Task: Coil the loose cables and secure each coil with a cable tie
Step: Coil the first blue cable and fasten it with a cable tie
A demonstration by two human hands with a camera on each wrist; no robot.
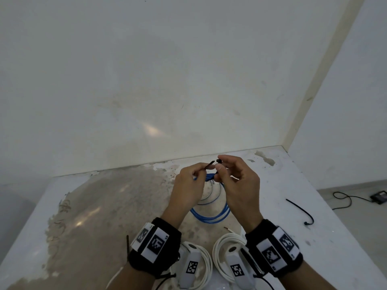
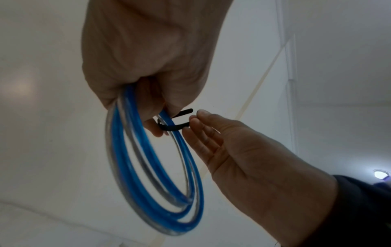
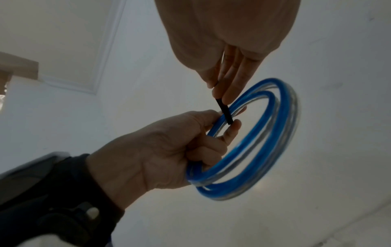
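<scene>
Both hands are raised above the table point(image 1: 272, 185). The left hand point(image 1: 188, 185) has its fingers curled round one blue cable coil point(image 1: 211, 216), several loops hanging down from the grip, and it pinches the pointed tail of one black cable tie point(image 1: 210, 164) between thumb and forefinger. In the left wrist view the tie point(image 2: 171, 127) wraps round the bundled strands just under the fingers. The right hand point(image 1: 236, 181) pinches the tie's head end between thumb and forefinger, its other fingers loosely bent and holding nothing; the two ends of the tie are near each other but not joined. In the right wrist view the coil point(image 3: 264, 133) hangs free of the table.

On the table near the person lie two white cable coils, one on the left point(image 1: 206, 266) and one on the right point(image 1: 222, 248), each partly hidden by a wrist camera. One loose dark cable tie point(image 1: 301, 210) lies well apart to the right, and one more dark strip point(image 1: 127, 245) lies beside the left wrist. On the floor at far right sits one small black box point(image 1: 379, 196) with its cord.
</scene>
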